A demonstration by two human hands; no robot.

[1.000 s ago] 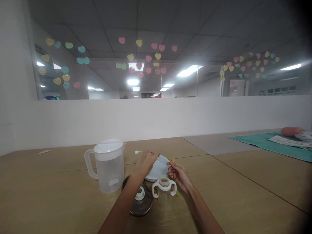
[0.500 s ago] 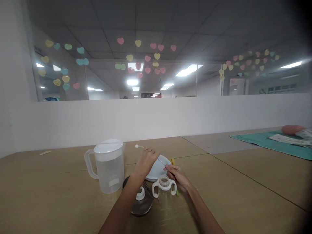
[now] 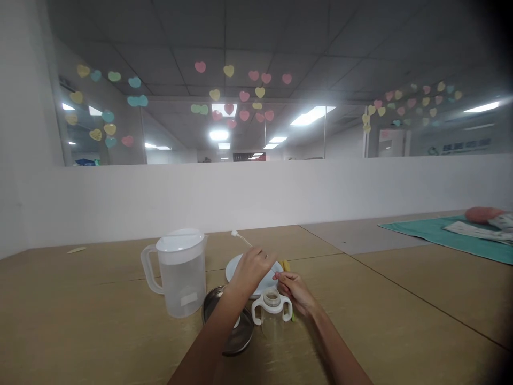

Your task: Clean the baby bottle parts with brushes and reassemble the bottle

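Observation:
My left hand is closed around a thin, pale straw with a white knob at its far end, which points up and left. My right hand pinches the near end of a thin wire-like stem that runs out from under my left hand. Whether the stem passes inside the straw is hidden by my fingers. Below the hands stands a clear bottle with a white two-handled collar and an uncovered mouth. A pale blue-white dish lies behind my left hand.
Left of my hands stands a translucent lidded pitcher. A metal tray lies partly under my left forearm, with a white part in it. Yellow items show beyond my right hand. A teal cloth lies far right.
My left hand has slid right and down toward my right hand, carrying the straw along. Less of the thin stem shows between the hands. My right hand stays nearly in place.

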